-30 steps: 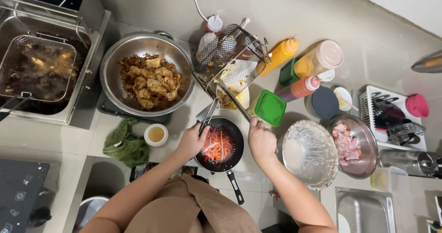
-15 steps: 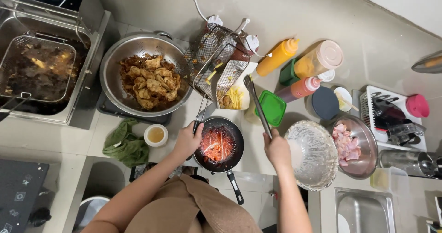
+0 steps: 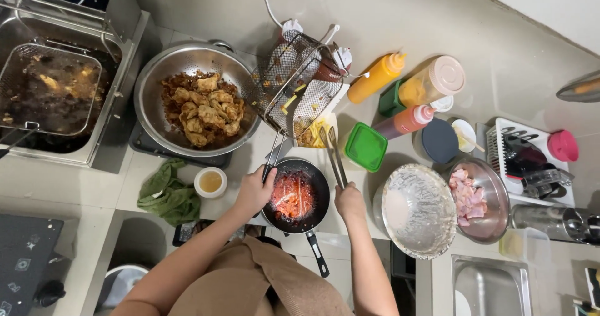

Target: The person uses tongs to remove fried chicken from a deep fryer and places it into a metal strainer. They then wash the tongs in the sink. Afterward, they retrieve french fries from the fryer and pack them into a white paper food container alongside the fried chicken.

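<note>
My left hand (image 3: 253, 191) grips the handle of a wire fry basket (image 3: 294, 81), tilted up over the counter with a few fries left inside. My right hand (image 3: 350, 202) holds metal tongs (image 3: 334, 155), their tips reaching to a container of yellow fries (image 3: 315, 135) just under the basket's mouth. Between my hands sits a small black pan (image 3: 295, 196) with red sauce. A large steel bowl of fried chicken pieces (image 3: 199, 106) stands to the left of the basket.
A deep fryer with a basket in dark oil (image 3: 47, 91) is at far left. A green cloth (image 3: 167, 192) and small sauce cup (image 3: 209, 181) lie near. Sauce bottles (image 3: 378, 77), a green lid (image 3: 366, 146), a floured bowl (image 3: 420, 211) and a bowl of raw meat (image 3: 478, 197) are right.
The fry basket has tipped up further and shifted left toward the chicken bowl. My right hand swung the tongs back left from near the floured bowl to the fries.
</note>
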